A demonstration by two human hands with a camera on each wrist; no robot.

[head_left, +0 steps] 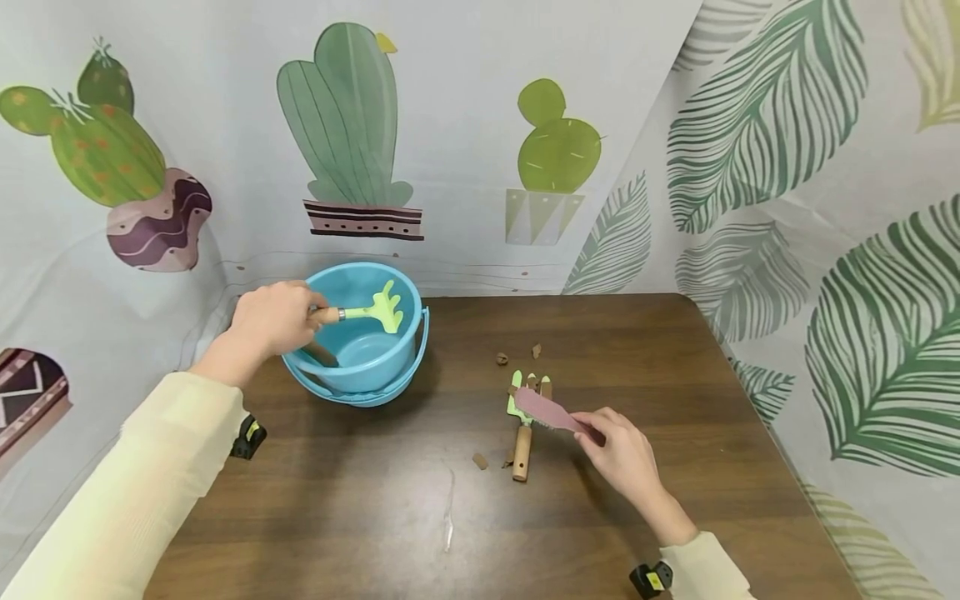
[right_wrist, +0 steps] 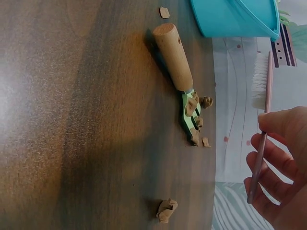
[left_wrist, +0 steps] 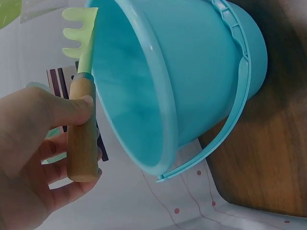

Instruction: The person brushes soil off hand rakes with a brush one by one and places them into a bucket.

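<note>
My left hand (head_left: 273, 317) grips the wooden handle of a small light-green hand rake (head_left: 385, 310) above the mouth of a blue bucket (head_left: 375, 367). In the left wrist view, the thumb presses on the rake's handle (left_wrist: 82, 139) beside the bucket's rim. A pink brush (head_left: 547, 410) with white bristles (right_wrist: 259, 79) is held by its thin handle in my right hand (head_left: 618, 454). Below the brush, a green hand fork (head_left: 522, 412) with a wooden handle lies on the table, with brown clumps (right_wrist: 192, 104) on its tines.
Loose brown bits lie around the fork, including a crumb (head_left: 480, 461) to its left and a clump (head_left: 502, 358) behind it. A brown elongated object (head_left: 321, 354) shows inside the bucket, its kind unclear. The dark wooden table (head_left: 360, 517) meets a printed cloth backdrop (head_left: 465, 167).
</note>
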